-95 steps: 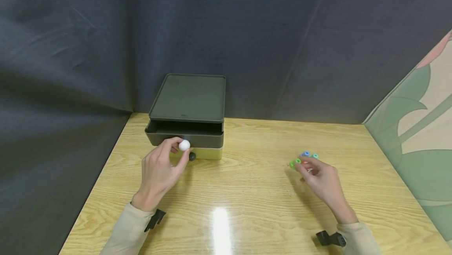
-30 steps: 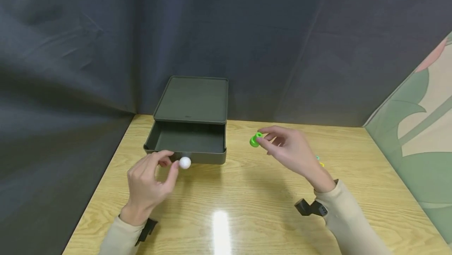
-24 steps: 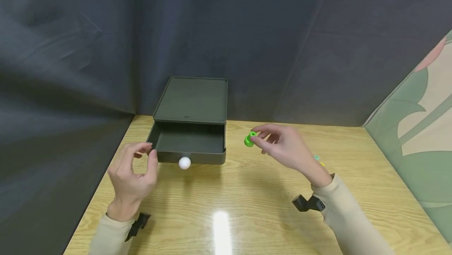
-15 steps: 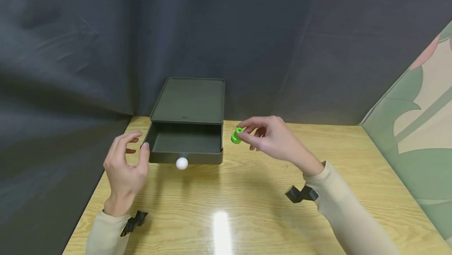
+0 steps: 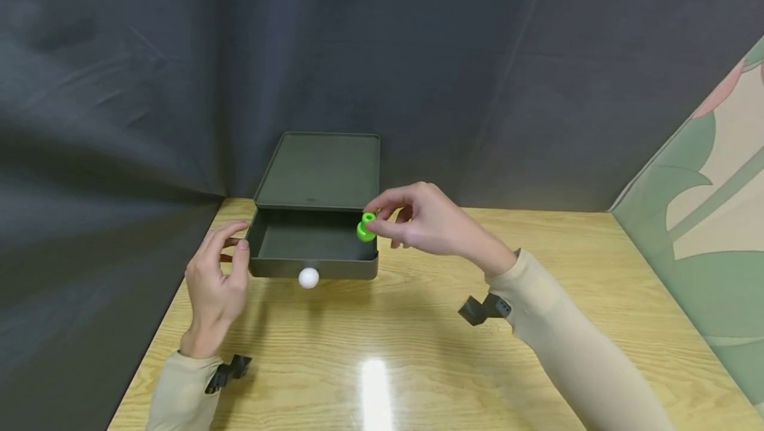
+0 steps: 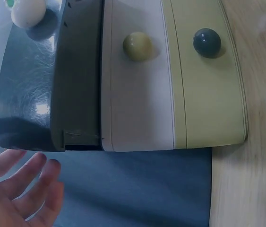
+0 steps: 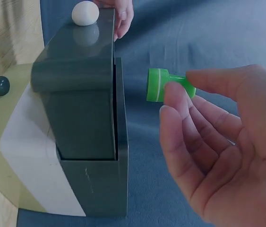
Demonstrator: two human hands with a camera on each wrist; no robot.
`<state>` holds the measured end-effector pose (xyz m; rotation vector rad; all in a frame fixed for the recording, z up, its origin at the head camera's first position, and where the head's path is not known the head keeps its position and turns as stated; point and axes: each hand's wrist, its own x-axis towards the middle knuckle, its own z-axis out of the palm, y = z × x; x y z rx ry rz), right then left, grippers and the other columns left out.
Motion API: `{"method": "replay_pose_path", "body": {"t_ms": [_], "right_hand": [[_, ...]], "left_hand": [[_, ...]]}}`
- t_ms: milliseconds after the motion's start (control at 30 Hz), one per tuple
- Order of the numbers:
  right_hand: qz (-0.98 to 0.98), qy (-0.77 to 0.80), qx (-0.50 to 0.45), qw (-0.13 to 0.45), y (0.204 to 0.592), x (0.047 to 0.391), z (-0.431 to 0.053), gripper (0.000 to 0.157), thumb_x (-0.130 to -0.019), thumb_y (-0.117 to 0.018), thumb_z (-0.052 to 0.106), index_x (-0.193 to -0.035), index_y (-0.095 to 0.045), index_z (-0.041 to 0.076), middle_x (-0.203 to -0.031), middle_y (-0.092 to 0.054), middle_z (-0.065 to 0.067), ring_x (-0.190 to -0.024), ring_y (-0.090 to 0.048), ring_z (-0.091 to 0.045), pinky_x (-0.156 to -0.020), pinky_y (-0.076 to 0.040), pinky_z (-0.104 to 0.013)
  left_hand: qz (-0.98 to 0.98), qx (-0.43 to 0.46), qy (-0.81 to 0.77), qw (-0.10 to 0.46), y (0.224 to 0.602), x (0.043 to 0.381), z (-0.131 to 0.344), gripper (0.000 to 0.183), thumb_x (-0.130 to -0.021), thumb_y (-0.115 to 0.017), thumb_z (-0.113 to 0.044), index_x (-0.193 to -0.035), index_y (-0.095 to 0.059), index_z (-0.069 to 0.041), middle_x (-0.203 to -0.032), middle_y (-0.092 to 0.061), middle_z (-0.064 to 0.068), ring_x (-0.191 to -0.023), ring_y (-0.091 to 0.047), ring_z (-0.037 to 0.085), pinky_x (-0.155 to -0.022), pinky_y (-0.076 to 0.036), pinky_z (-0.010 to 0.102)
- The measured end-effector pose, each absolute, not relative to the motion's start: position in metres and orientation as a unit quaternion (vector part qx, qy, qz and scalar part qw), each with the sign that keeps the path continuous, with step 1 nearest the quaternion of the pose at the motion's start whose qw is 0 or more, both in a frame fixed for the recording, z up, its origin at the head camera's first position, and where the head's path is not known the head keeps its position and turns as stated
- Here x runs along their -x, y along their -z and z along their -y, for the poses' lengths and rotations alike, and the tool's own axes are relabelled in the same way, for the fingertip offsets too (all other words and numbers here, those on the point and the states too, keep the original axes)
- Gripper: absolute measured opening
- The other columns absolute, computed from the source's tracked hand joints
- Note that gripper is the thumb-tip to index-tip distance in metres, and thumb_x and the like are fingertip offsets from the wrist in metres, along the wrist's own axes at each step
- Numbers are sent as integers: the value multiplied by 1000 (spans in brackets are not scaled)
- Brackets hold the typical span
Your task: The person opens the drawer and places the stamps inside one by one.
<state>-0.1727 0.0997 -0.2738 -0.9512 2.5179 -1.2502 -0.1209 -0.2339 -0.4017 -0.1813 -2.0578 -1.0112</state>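
Observation:
A small cabinet (image 5: 319, 169) has its dark top drawer (image 5: 286, 269) pulled out, with a white round knob (image 5: 308, 278) on the front. My right hand (image 5: 426, 222) pinches a green toy stamp (image 5: 366, 229) between thumb and fingers, over the drawer's right side. The right wrist view shows a white band around the stamp (image 7: 156, 85). At the drawer's left front corner is my left hand (image 5: 216, 278), its fingers loosely bent and holding nothing. In the left wrist view its fingers (image 6: 33, 182) lie close along the drawer's side.
Below the drawer are a white drawer (image 6: 140, 104) with a yellowish knob and a yellow-green one (image 6: 210, 99) with a dark knob, both pushed in. The cabinet stands on a wooden table (image 5: 334, 345) against a dark curtain (image 5: 418, 73). A leaf-patterned panel (image 5: 716, 219) borders the right.
The top drawer has come further out, and my left hand has let go of its white knob and moved left. My right hand has carried the green stamp leftward from the table to the drawer.

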Motion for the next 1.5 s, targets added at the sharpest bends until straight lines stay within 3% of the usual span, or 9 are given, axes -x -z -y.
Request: {"method": "replay_pose_path", "body": {"t_ms": [333, 533, 800, 1000, 1200, 1500], "right_hand": [[-846, 413, 318, 109, 263, 186, -78, 26, -98, -77, 22, -121, -79, 10, -97, -81, -8, -66, -74, -19, -59, -56, -32], [-847, 413, 314, 118, 262, 192, -57, 26, -99, -76, 24, -121, -79, 11, -97, -82, -2, -70, -76, -25, -64, -58, -33], [-863, 394, 291, 125, 279, 200, -27, 32, -100, -75, 27, -127, -76, 10, -93, -81, 4, -69, -76, -17, -79, -60, -29], [-865, 395, 280, 131, 296, 201, -10, 32, -102, -73, 25, -130, -74, 9, -89, -80, 3, -67, -75, -14, -77, -59, -28], [-869, 392, 273, 133, 314, 203, -1, 32, -103, -73, 25, -131, -74, 9, -87, -80, 5, -66, -75, -12, -87, -59, -28], [-884, 353, 287, 112, 327, 200, 3, 33, -103, -72, 25, -133, -74, 9, -97, -83, 0, -70, -73, -4, -85, -60, -30]], "left_hand": [[828, 73, 386, 399, 405, 124, 231, 33, -101, -56, -5, -127, -77, -6, -120, -79, 16, -92, -64, -3, -76, -43, 6], [829, 64, 387, 398, 405, 123, 230, 34, -100, -55, -7, -126, -77, -6, -118, -79, 18, -93, -58, -13, -75, -42, 5], [824, 62, 398, 399, 406, 124, 229, 36, -100, -54, -5, -127, -77, -7, -118, -79, 16, -94, -53, -22, -76, -43, 6], [822, 61, 404, 396, 409, 125, 226, 37, -99, -54, -2, -128, -77, -7, -120, -79, 16, -93, -54, -22, -75, -44, 6], [824, 63, 411, 386, 412, 126, 222, 39, -99, -53, -2, -130, -76, -9, -123, -78, 15, -93, -57, -16, -75, -44, 7], [825, 68, 413, 380, 416, 127, 217, 40, -100, -52, -2, -132, -74, -8, -125, -77, 16, -94, -58, -13, -76, -44, 7]]}}
